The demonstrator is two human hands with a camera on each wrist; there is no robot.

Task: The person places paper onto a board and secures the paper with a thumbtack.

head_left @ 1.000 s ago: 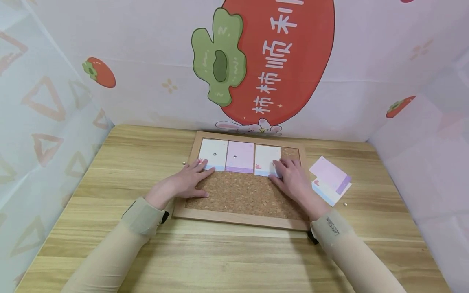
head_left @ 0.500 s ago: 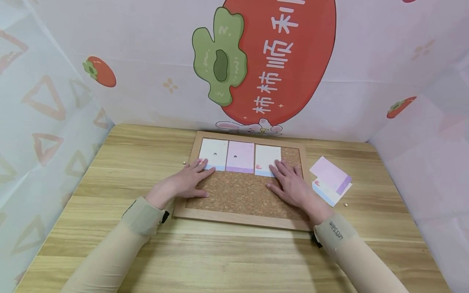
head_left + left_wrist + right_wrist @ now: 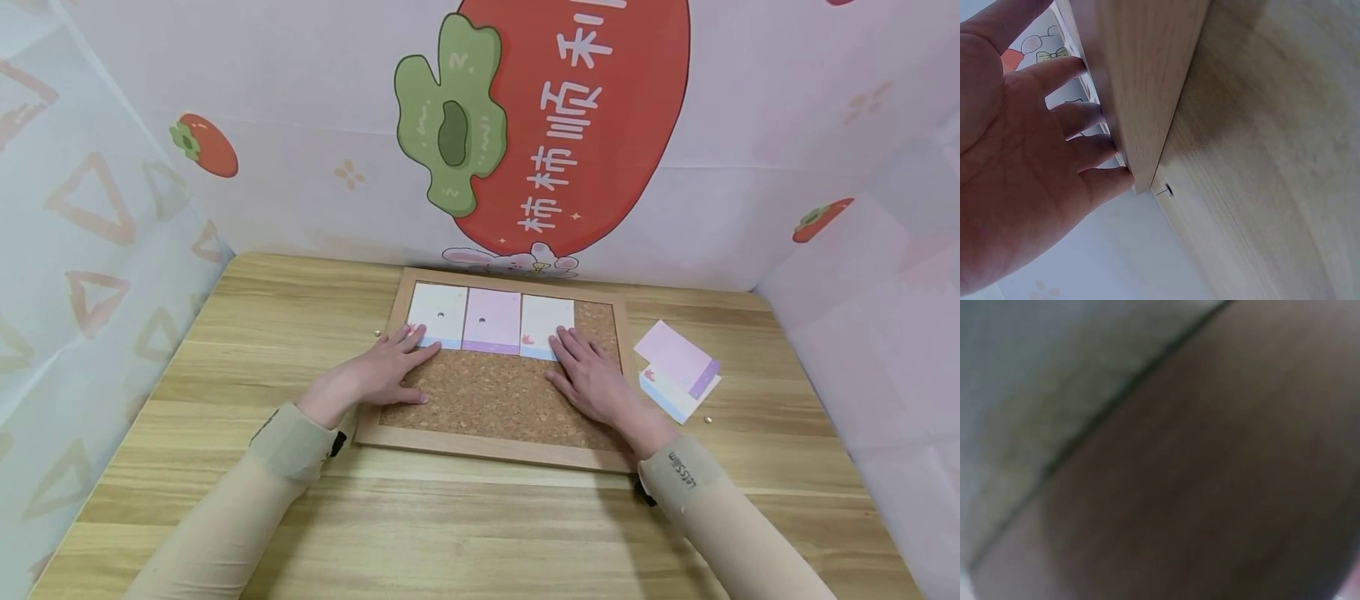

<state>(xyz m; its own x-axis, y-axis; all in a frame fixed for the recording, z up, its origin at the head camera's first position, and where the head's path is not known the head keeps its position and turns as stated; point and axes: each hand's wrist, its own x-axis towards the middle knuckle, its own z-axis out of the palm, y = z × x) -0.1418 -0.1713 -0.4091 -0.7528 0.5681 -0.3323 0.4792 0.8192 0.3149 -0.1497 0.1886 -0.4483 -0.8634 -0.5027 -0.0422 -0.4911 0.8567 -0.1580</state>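
Note:
A wood-framed cork board lies on the table, with three paper cards side by side along its top. The left white card and the middle pink card each bear a small silver thumbtack; on the right white card none shows. My left hand rests spread over the board's left side, fingertips on the left card's lower edge. In the left wrist view its fingers extend straight over the frame. My right hand lies with extended fingers at the right card's lower right corner. The right wrist view is dark and blurred.
Right of the board, a loose pink card overlaps a white one, with a thumbtack beside them. Another thumbtack lies by the board's left edge, its pin visible in the left wrist view. A printed backdrop stands behind the table.
My right hand's fingers have straightened and spread from a more bent pose over the right card, uncovering more of it. The card has shifted very slightly left. My left hand stays put.

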